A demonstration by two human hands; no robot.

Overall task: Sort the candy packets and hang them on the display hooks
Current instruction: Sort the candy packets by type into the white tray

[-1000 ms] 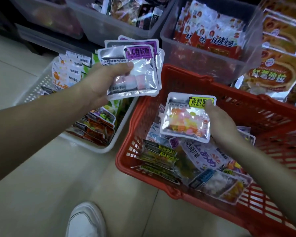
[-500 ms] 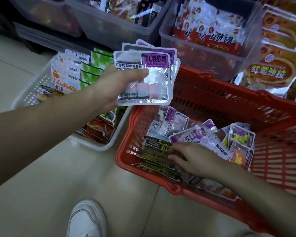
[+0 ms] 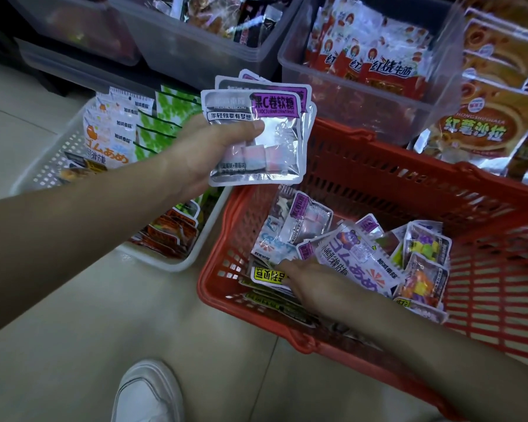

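Note:
My left hand (image 3: 200,150) holds a small stack of silver candy packets with purple labels (image 3: 265,129), thumb across the front, above the left corner of the red basket (image 3: 378,175). My right hand (image 3: 314,281) is down inside the basket. Its fingers lie stretched out to the left over the loose packets, and the fingertips touch a yellow-labelled packet (image 3: 269,275). More packets lie around it: a purple-labelled one (image 3: 305,220), a white bear-print one (image 3: 357,257) and colourful gummy packets (image 3: 424,263). No display hooks are in view.
A white basket (image 3: 180,263) to the left holds sorted upright packets. Clear plastic bins (image 3: 375,111) of red snack bags stand behind, with orange bags (image 3: 485,123) at the right. My white shoe (image 3: 148,391) is on the tiled floor.
My right hand let go of the yellow-labelled packet it held up and dropped into the basket among the loose packets. My left hand drifted right and slightly up with its stack.

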